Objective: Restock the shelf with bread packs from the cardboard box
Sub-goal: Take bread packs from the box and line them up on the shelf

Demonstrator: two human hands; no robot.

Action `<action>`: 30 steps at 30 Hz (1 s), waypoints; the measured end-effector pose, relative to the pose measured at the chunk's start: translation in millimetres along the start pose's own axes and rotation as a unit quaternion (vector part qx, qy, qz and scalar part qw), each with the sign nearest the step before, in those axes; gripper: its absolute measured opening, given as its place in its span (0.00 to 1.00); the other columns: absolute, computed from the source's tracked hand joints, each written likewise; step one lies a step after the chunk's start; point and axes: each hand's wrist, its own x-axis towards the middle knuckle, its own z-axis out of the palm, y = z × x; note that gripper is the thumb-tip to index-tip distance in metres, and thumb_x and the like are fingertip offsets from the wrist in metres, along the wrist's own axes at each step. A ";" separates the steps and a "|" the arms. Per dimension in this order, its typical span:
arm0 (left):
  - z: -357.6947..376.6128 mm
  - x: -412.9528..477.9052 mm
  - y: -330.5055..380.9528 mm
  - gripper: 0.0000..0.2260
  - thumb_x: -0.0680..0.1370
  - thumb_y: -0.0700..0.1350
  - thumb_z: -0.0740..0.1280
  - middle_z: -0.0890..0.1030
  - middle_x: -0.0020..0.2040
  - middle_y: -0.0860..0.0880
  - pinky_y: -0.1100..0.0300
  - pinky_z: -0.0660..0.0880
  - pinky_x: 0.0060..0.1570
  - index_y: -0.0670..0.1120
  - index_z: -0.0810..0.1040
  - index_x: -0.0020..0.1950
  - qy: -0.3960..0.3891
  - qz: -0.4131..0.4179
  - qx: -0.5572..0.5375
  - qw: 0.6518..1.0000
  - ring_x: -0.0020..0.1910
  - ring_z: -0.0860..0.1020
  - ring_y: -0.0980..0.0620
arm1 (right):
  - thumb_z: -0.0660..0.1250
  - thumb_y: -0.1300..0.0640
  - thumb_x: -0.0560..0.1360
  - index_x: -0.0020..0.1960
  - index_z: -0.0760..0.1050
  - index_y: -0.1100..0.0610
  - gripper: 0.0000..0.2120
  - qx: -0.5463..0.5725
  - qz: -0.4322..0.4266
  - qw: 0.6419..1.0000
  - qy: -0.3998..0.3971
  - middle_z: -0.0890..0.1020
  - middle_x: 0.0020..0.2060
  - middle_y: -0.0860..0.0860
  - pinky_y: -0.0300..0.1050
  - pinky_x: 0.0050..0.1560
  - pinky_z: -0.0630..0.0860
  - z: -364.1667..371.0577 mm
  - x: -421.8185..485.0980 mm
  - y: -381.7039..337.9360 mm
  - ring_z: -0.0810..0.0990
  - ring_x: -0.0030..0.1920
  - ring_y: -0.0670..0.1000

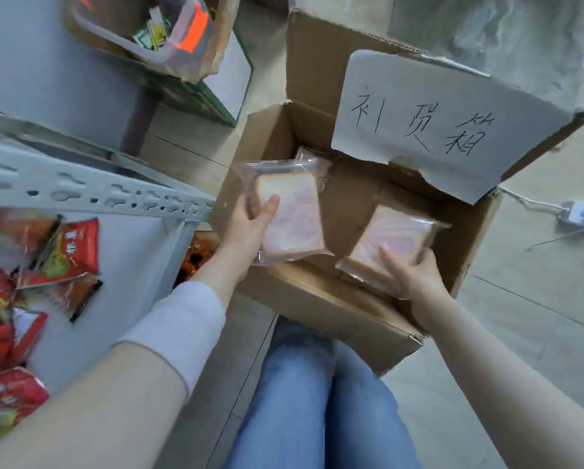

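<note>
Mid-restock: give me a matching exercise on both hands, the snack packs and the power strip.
1 left hand
2 right hand
3 red snack packs
4 power strip

A on the floor, right of the cardboard box
B on the shelf
C holding the raised bread pack
D gripping the lower bread pack in the box

Pairs: 1-C, 2-D, 3-B, 4-A

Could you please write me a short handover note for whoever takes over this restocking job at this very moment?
The left hand holds a bread pack, lifted over the cardboard box.
The right hand grips a second pack at the box's near edge.
What looks like a third pack lies inside the box.
Done: no bread shows on the shelf yet; only red snack packets lie there.
Left: place both held packs on the shelf, then fetch the rest.
</note>
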 end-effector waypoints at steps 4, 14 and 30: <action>-52.1 -91.0 10.6 0.08 0.76 0.51 0.66 0.79 0.47 0.60 0.69 0.77 0.37 0.54 0.73 0.54 0.060 0.052 -0.049 0.996 0.42 0.80 0.63 | 0.70 0.46 0.71 0.65 0.62 0.60 0.31 -0.027 -0.109 0.992 -0.058 0.75 0.58 0.55 0.47 0.53 0.75 3.4 -82.8 -1.2 0.77 0.57 0.55; -211.6 -367.2 56.8 0.12 0.71 0.54 0.68 0.81 0.50 0.55 0.55 0.74 0.57 0.54 0.76 0.53 0.213 0.196 -0.190 0.938 0.52 0.79 0.55 | 0.69 0.52 0.72 0.58 0.74 0.55 0.16 -0.078 -0.279 0.907 -0.305 0.83 0.51 0.53 0.45 0.49 0.80 18.6 -359.3 -48.4 0.83 0.50 0.51; -538.0 -639.3 -66.1 0.05 0.74 0.48 0.68 0.80 0.43 0.56 0.66 0.76 0.41 0.53 0.72 0.47 0.466 0.298 -0.203 0.808 0.38 0.80 0.63 | 0.74 0.47 0.62 0.51 0.77 0.60 0.22 -0.212 -0.538 0.709 -0.404 0.84 0.44 0.59 0.48 0.46 0.76 238.8 -712.5 6.5 0.82 0.43 0.55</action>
